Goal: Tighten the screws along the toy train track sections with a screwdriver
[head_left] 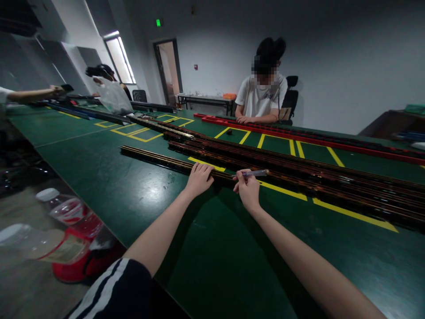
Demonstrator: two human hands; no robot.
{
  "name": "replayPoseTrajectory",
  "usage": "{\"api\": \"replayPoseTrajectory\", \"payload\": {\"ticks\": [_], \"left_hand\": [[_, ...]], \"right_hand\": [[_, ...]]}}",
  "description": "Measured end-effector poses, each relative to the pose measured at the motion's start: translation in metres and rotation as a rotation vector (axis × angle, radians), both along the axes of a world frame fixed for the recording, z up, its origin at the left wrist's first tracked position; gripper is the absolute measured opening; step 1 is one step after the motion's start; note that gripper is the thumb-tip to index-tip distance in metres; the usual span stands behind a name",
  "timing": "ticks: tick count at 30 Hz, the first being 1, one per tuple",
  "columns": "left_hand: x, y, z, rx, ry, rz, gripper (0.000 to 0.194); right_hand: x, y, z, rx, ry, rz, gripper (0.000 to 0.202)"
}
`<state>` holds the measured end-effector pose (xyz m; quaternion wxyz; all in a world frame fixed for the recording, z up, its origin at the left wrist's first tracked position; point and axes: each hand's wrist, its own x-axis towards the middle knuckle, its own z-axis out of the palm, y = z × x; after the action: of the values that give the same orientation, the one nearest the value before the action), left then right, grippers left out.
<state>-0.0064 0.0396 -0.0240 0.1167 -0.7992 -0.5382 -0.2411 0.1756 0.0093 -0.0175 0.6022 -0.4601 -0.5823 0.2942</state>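
A long, dark, glossy strip with brassy edges (152, 157) lies on the green tabletop in front of me. My left hand (199, 179) is laid over it, fingers curled across the far side and thumb to the right. Pinched in my right hand (249, 189) is a slim pen with a clear barrel (256, 173), its back end pointing right. The pen's tip is near the strip's right part, but I cannot tell whether it touches. My fingers hide the strip's right end. Just beyond both hands runs a stack of similar long dark strips (285, 170).
Red rails (239, 124) run along the table's far side, where a co-worker (262, 97) sits. Yellow tape (282, 190) marks the green table (212, 248). A plastic bag (114, 97) stands far left. Below the left edge are bottles (71, 212) and a red stool (66, 271).
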Motion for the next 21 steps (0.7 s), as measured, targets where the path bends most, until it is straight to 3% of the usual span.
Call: {"api": "replayPoseTrajectory", "payload": {"ticks": [21], "left_hand": [[-0.0016, -0.0006, 0.0004, -0.032, -0.004, -0.057, 0.047]], "right_hand": [[-0.0006, 0.0004, -0.0016, 0.014, -0.020, 0.000, 0.039]]}}
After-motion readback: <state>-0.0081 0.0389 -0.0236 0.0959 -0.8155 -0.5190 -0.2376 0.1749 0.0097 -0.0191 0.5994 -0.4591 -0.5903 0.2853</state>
